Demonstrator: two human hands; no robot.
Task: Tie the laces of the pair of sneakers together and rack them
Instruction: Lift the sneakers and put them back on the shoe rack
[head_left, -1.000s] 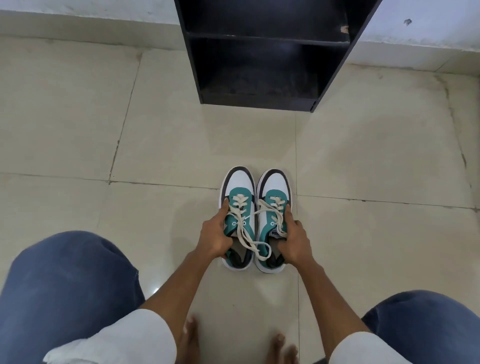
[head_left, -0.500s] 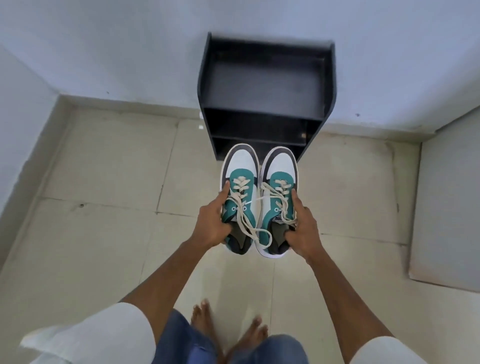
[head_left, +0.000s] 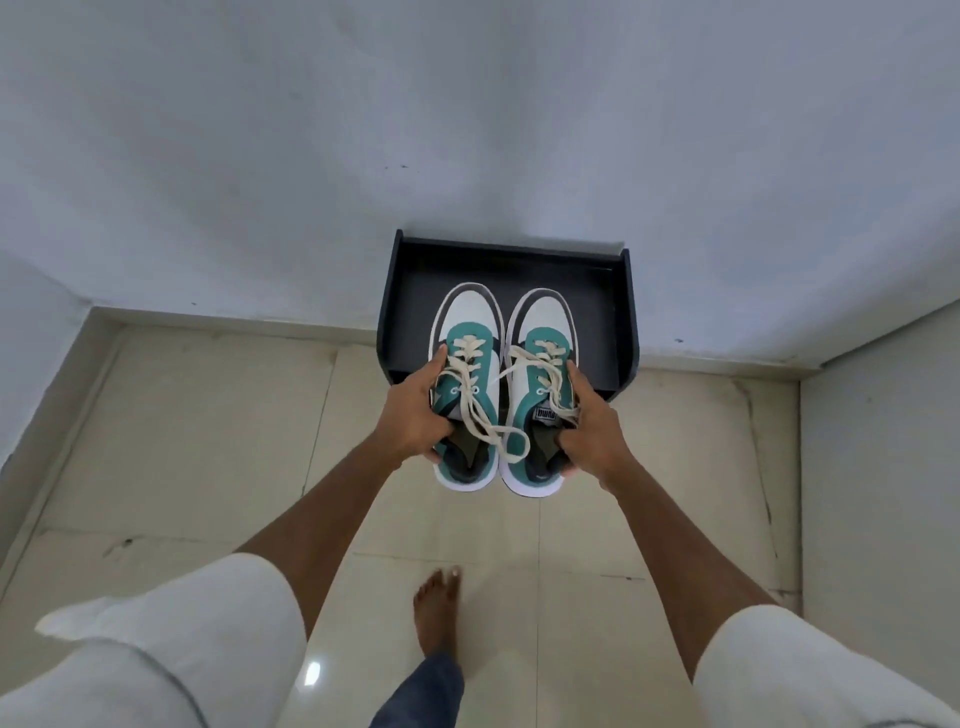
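Note:
Two teal, white and grey sneakers are held side by side in the air, toes pointing away from me. My left hand (head_left: 413, 415) grips the left sneaker (head_left: 467, 332) at its outer side. My right hand (head_left: 592, 426) grips the right sneaker (head_left: 543, 325) the same way. Cream laces (head_left: 498, 382) run across from one shoe to the other and end in a loop near the heels. The toes hang over the top shelf of the black shoe rack (head_left: 615, 312), which stands against the wall.
A pale blue wall (head_left: 467, 130) rises behind the rack. Beige floor tiles (head_left: 208, 415) spread below, and a raised panel (head_left: 883, 441) stands at the right. My bare foot (head_left: 439, 608) is on the floor under the shoes.
I have risen from a squat to standing. Both sneakers were lifted off the floor and carried forward and up, now over the rack's top shelf. My grip on them is unchanged.

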